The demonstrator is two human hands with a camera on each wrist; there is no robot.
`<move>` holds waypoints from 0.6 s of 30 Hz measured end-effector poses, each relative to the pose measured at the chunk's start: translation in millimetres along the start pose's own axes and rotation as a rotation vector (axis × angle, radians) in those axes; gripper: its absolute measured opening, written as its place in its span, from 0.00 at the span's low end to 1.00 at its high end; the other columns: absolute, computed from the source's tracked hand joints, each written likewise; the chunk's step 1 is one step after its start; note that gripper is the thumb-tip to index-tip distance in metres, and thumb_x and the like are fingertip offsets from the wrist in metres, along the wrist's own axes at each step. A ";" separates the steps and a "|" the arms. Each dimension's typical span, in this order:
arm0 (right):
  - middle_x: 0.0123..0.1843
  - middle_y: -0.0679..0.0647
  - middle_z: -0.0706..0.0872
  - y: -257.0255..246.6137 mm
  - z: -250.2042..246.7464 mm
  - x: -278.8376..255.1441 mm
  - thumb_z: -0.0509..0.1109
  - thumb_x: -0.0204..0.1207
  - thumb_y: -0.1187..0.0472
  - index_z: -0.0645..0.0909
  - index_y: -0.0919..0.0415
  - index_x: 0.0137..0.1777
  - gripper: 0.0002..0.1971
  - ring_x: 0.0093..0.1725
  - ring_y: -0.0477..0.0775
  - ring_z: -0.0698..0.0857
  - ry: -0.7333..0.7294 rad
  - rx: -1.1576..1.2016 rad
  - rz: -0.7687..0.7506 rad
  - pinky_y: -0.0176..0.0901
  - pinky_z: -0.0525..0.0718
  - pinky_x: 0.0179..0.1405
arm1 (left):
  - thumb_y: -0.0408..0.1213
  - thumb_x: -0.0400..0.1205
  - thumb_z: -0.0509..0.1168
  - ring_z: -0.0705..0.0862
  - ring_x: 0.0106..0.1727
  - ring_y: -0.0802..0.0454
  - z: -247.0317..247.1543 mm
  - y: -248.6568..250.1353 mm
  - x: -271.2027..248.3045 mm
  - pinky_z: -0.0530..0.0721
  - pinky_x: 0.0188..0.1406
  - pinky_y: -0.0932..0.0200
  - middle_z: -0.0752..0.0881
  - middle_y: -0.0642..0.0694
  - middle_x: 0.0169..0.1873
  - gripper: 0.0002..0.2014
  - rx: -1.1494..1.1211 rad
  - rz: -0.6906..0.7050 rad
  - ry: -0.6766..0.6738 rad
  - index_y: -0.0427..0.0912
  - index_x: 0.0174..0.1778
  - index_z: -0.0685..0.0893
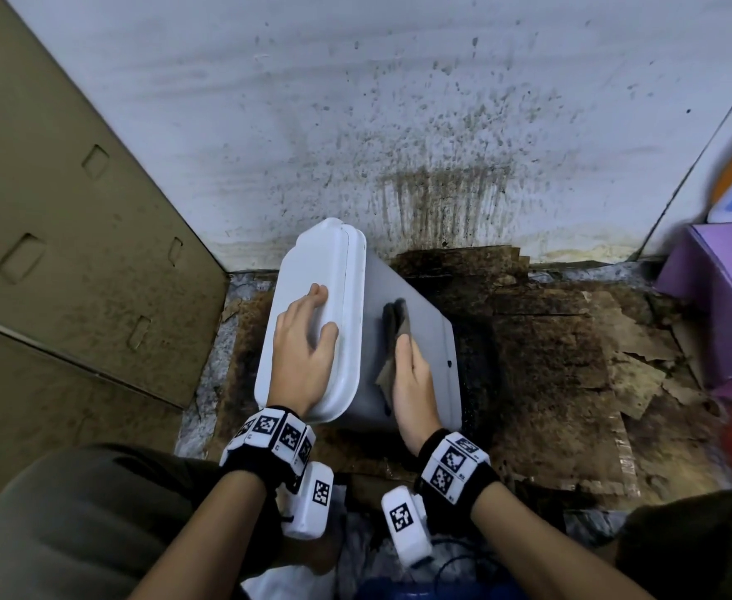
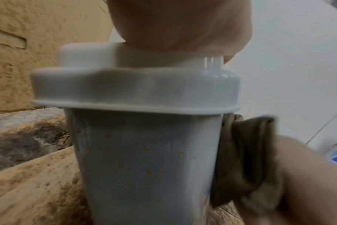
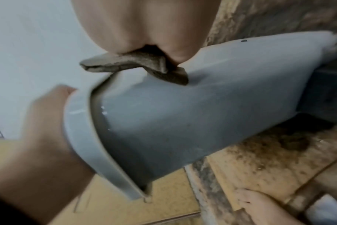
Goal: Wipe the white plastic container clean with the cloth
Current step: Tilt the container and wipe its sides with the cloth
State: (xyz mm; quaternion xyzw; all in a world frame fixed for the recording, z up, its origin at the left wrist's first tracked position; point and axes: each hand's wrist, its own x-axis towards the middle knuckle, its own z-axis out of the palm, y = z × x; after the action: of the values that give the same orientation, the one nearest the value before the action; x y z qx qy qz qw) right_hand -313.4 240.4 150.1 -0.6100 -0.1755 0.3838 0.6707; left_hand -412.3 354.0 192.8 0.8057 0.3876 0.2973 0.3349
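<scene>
A stained white wall (image 1: pixel 398 101) rises behind a floor covered in dirty brown torn cardboard (image 1: pixel 572 361). On that cardboard stands the tall white plastic container with its lid on (image 1: pixel 416 339), near the wall's foot. The left hand (image 1: pixel 301 339) lies flat on the lid, fingers spread and nearly straight. The right hand (image 1: pixel 411 383) presses a crumpled grey-brown cloth (image 1: pixel 392 335) against the container's right side, thumb and fingers curled round the cloth.
</scene>
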 end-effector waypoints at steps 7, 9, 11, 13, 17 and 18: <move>0.89 0.36 0.55 -13.3 21.8 -2.5 0.48 0.91 0.47 0.50 0.43 0.89 0.27 0.87 0.36 0.52 -0.143 -0.170 -0.210 0.51 0.51 0.89 | 0.39 0.86 0.50 0.69 0.79 0.62 7.9 10.6 0.6 0.62 0.81 0.63 0.75 0.55 0.79 0.24 -0.062 -0.024 -0.011 0.50 0.77 0.78; 0.89 0.35 0.49 -11.1 22.1 -0.5 0.47 0.92 0.49 0.45 0.41 0.89 0.27 0.88 0.35 0.47 -0.158 -0.219 -0.236 0.53 0.48 0.90 | 0.38 0.85 0.50 0.68 0.79 0.61 8.6 10.7 0.7 0.62 0.82 0.59 0.75 0.54 0.80 0.25 -0.055 -0.020 -0.018 0.50 0.77 0.78; 0.90 0.35 0.46 -12.0 21.3 2.9 0.46 0.92 0.48 0.43 0.43 0.89 0.28 0.87 0.35 0.45 -0.164 -0.238 -0.212 0.52 0.47 0.90 | 0.38 0.85 0.50 0.67 0.78 0.64 9.7 12.0 0.4 0.62 0.82 0.58 0.74 0.53 0.80 0.25 -0.048 -0.015 -0.020 0.49 0.78 0.77; 0.90 0.38 0.45 -18.3 21.5 7.6 0.46 0.92 0.48 0.42 0.46 0.89 0.29 0.88 0.36 0.45 -0.170 -0.260 -0.171 0.50 0.47 0.89 | 0.37 0.85 0.51 0.67 0.77 0.66 11.6 14.3 0.5 0.62 0.82 0.58 0.74 0.52 0.81 0.25 -0.040 -0.008 -0.018 0.48 0.78 0.77; 0.91 0.46 0.42 -34.7 19.0 30.1 0.46 0.92 0.50 0.39 0.52 0.89 0.30 0.89 0.43 0.45 -0.215 -0.325 -0.147 0.50 0.47 0.89 | 0.37 0.85 0.52 0.68 0.78 0.59 14.1 14.6 0.9 0.63 0.82 0.54 0.74 0.51 0.81 0.25 -0.020 0.008 -0.017 0.46 0.78 0.77; 0.91 0.47 0.41 -38.7 17.5 37.7 0.47 0.92 0.50 0.38 0.54 0.89 0.31 0.89 0.44 0.45 -0.230 -0.332 -0.149 0.50 0.47 0.89 | 0.37 0.85 0.52 0.68 0.78 0.58 14.8 14.8 1.0 0.63 0.82 0.53 0.74 0.51 0.81 0.24 -0.016 0.006 -0.021 0.46 0.78 0.77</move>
State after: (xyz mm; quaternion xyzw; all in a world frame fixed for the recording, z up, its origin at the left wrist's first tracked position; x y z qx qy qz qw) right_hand -289.8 281.4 181.6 -0.6495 -0.3563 0.3661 0.5632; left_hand -394.5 343.2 195.6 0.8073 0.3793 0.2931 0.3443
